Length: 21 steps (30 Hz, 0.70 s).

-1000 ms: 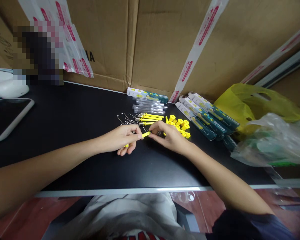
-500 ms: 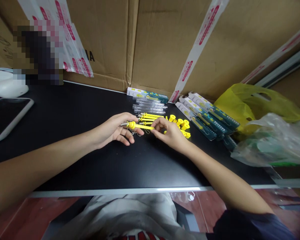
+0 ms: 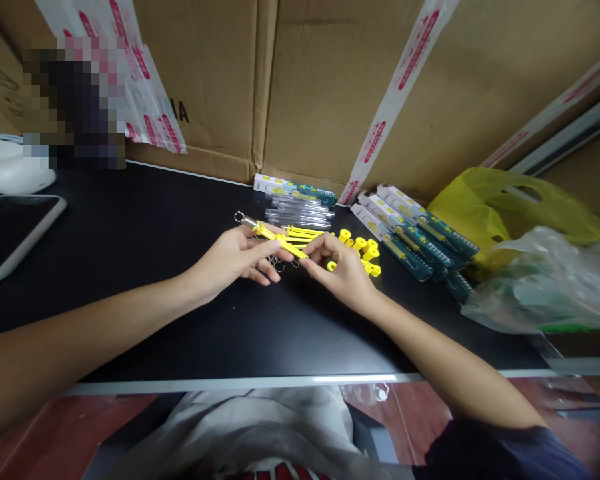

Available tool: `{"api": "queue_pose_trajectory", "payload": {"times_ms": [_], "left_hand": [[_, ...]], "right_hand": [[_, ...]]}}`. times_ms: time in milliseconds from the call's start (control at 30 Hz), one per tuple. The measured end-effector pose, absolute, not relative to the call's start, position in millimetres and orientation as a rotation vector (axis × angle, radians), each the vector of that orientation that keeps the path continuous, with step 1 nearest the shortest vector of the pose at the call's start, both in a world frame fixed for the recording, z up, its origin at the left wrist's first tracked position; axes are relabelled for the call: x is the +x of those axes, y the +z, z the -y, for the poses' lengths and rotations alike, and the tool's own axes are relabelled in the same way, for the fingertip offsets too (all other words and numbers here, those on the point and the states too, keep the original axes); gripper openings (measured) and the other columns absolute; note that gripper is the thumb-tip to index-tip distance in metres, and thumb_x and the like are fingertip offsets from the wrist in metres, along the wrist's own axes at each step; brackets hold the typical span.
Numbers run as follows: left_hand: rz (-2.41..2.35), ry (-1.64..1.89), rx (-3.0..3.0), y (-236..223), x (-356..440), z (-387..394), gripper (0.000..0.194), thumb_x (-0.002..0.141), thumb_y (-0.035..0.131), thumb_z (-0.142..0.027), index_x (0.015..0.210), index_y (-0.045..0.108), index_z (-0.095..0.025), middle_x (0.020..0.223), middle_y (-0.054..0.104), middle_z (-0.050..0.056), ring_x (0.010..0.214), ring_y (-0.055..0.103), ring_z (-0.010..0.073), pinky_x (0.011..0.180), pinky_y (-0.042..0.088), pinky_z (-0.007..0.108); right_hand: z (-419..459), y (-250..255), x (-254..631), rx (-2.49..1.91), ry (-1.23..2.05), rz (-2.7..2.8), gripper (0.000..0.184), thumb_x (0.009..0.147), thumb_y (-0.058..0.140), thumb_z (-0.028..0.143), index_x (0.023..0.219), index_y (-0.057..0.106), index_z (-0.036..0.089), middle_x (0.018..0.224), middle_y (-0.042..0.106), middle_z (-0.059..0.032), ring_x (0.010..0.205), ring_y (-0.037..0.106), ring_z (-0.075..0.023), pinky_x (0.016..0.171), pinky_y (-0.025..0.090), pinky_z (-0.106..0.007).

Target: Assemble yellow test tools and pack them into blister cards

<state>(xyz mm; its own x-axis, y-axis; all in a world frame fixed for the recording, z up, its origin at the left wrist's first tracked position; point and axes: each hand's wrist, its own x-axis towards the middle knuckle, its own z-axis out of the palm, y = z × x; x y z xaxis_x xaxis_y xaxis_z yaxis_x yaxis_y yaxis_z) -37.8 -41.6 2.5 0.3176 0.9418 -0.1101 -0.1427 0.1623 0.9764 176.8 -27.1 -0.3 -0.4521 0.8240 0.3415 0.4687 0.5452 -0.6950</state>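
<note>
Both hands (image 3: 290,263) close together (fingers curled), forearms angled inward.

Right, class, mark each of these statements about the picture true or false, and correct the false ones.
1. The left hand holds a yellow stick with a metal end. True.
2. The right hand rests on the phone. False: its fingertips pinch the tip of the yellow stick, and the phone lies far off to the left.
3. Clear tubes lie on the black table. True.
4. The yellow bag is left of the hands. False: it is on the right, beyond the green-and-white boxes.
</note>
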Motion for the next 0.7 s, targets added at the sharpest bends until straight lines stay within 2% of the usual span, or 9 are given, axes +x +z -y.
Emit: {"api": "queue_pose_trajectory", "payload": {"times_ms": [133, 333, 533, 700], "left_hand": [[-0.961, 0.902, 1.236, -4.6, -34.2, 43.4, 0.045, 0.073, 0.076, -0.042, 0.108, 0.066, -0.015, 0.078, 0.067, 0.002, 0.056, 0.062, 0.0098, 0.049, 0.053, 0.02], [-0.95, 0.959, 1.304, -5.5, -30.7, 47.0, 0.033, 0.072, 0.077, -0.035, 0.096, 0.073, -0.013, 0.096, 0.071, 0.006, 0.077, 0.062, 0.0129, 0.057, 0.052, 0.019], [-0.916, 1.084, 1.109, -6.6, -33.3, 43.1, 0.04, 0.071, 0.08, -0.025, 0.107, 0.067, -0.014, 0.087, 0.069, 0.001, 0.078, 0.064, 0.0097, 0.072, 0.053, 0.021], [-0.885, 1.111, 0.95, -2.4, -32.9, 43.2, 0.038, 0.07, 0.08, -0.02, 0.102, 0.06, -0.013, 0.085, 0.07, 0.001, 0.075, 0.068, 0.0101, 0.074, 0.056, 0.023]], "right_hand": [[36.5, -0.3, 171.4, -0.954, 0.707, 2.092, 0.011, 0.087, 0.063, 0.027, 0.088, 0.056, 0.018, 0.063, 0.057, 0.0037, 0.054, 0.053, -0.009, 0.055, 0.042, -0.023], [42.9, -7.8, 167.9, -0.895, 0.689, 2.113, 0.01, 0.087, 0.063, 0.024, 0.084, 0.054, 0.02, 0.067, 0.058, 0.0037, 0.057, 0.055, -0.0088, 0.057, 0.045, -0.022], [45.9, -12.2, 167.4, -0.83, 0.678, 2.133, 0.01, 0.089, 0.06, 0.023, 0.091, 0.051, 0.021, 0.077, 0.061, 0.0012, 0.066, 0.062, -0.0108, 0.064, 0.051, -0.025], [46.4, -13.1, 167.2, -0.785, 0.584, 2.227, 0.007, 0.089, 0.058, 0.019, 0.088, 0.051, 0.021, 0.078, 0.061, 0.0006, 0.068, 0.061, -0.0113, 0.063, 0.051, -0.024]]}}
